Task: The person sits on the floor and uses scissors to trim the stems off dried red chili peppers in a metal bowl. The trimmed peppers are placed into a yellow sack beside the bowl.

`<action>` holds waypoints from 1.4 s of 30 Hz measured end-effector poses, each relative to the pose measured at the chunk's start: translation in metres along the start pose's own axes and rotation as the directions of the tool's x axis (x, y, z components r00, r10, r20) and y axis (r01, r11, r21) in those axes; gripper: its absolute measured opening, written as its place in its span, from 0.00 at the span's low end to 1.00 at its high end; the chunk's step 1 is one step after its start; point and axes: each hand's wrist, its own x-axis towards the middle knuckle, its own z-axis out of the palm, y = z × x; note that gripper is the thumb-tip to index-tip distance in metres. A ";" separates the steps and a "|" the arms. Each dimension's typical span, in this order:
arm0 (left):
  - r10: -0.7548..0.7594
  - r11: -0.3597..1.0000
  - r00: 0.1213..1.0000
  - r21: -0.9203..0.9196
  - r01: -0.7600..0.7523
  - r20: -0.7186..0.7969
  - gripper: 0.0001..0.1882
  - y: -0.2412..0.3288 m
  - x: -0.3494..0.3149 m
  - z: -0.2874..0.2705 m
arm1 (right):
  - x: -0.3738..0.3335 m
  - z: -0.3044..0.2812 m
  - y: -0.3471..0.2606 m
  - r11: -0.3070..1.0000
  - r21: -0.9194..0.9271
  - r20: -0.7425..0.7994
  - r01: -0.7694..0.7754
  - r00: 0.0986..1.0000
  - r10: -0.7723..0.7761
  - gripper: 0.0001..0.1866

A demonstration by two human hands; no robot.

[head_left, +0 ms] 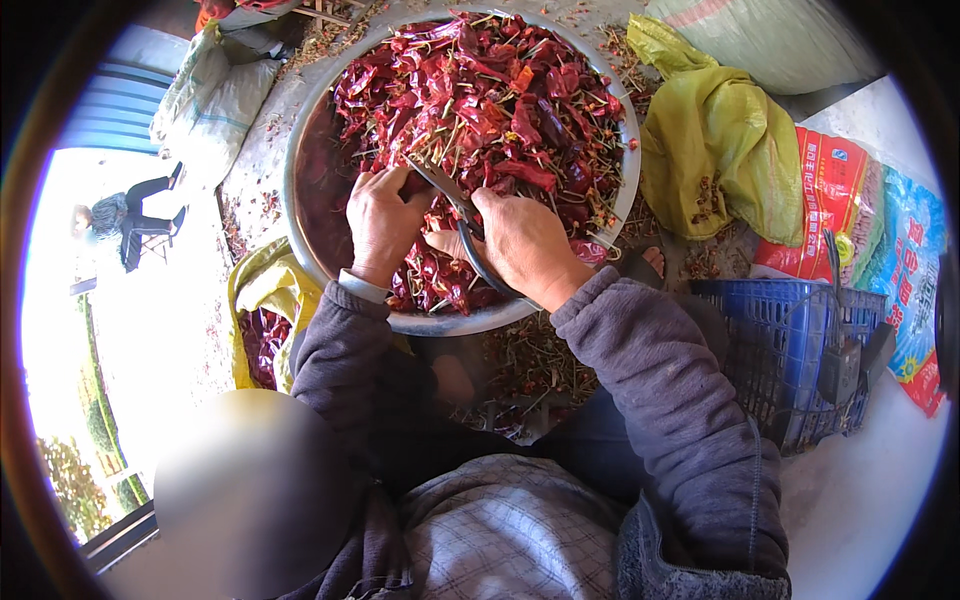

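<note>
A wide metal basin [297, 190] in front of me is heaped with dried red chili peppers [470, 100], many with pale stems. My right hand [525, 240] is closed round the dark handles of a pair of scissors [445, 185]. The blades point up and left, with the tip beside my left hand's fingers. My left hand [385, 225] is over the heap, its fingers curled in and its thumb toward the blades. Whatever sits in those fingers is hidden.
A yellow sack [250, 300] with peppers stands at the basin's near left. At right are another yellow sack [715, 150], a red printed bag [825, 190] and a blue plastic crate [780, 330]. Stems litter the floor below the basin. A person [125, 220] sits far left.
</note>
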 end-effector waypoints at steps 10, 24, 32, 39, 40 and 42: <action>-0.205 0.871 0.975 -0.439 0.223 0.087 0.09 0.005 0.002 0.016 | -0.005 -0.003 0.005 0.882 0.471 -0.063 0.000 0.997 0.033 0.29; -0.320 0.402 0.912 -0.835 0.375 0.256 0.06 0.014 0.006 0.008 | -0.010 -0.026 -0.019 0.015 0.963 0.268 -0.268 0.963 0.000 0.25; -0.468 0.419 0.840 -0.768 0.484 0.273 0.12 -0.106 0.039 0.005 | 0.015 -0.082 0.048 -0.265 0.932 -0.131 0.248 0.911 0.392 0.34; -0.566 0.626 0.796 -0.515 0.585 0.215 0.17 -0.233 0.063 0.049 | 0.009 -0.076 0.045 -0.129 0.971 -0.137 0.199 0.914 0.383 0.46; -0.587 0.655 0.778 -0.435 0.618 0.223 0.16 -0.240 0.064 0.059 | 0.008 -0.080 0.044 -0.132 0.979 -0.084 0.153 0.903 0.421 0.46; -0.589 0.727 0.774 -0.265 0.633 0.233 0.18 -0.249 0.062 0.075 | 0.006 -0.083 0.044 -0.132 0.984 -0.051 0.116 0.908 0.416 0.46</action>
